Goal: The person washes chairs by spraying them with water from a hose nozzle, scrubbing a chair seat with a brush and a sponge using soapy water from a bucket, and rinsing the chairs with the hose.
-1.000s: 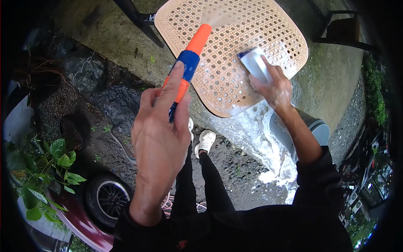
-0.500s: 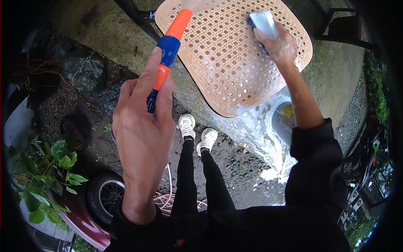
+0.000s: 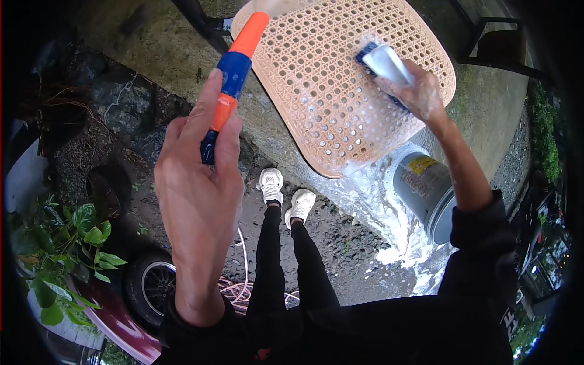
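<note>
My left hand (image 3: pixel 198 158) is wrapped round an orange and blue hose nozzle (image 3: pixel 235 72), whose tip points up toward the chair seat; a faint spray shows at the tip. In my right hand (image 3: pixel 424 91) is a scrub brush (image 3: pixel 389 64) with a white-grey back and blue bristles, held against the seat. The tan plastic chair seat (image 3: pixel 292 100) has a woven pattern full of round holes. Suds lie on its surface near the brush and the lower edge. Foam also wets my right fingers.
A grey bucket (image 3: pixel 423 188) with a yellow label stands below my right forearm, beside white foam (image 3: pixel 395 225) on the concrete. A pink hose (image 3: pixel 243 286) lies coiled near my legs. To the left are a car wheel (image 3: pixel 152 286), a leafy plant (image 3: pixel 85 234) and rocks (image 3: pixel 125 100).
My right hand has moved the brush slightly down across the seat. My left hand with the nozzle has shifted a little left. More of the bucket shows now.
</note>
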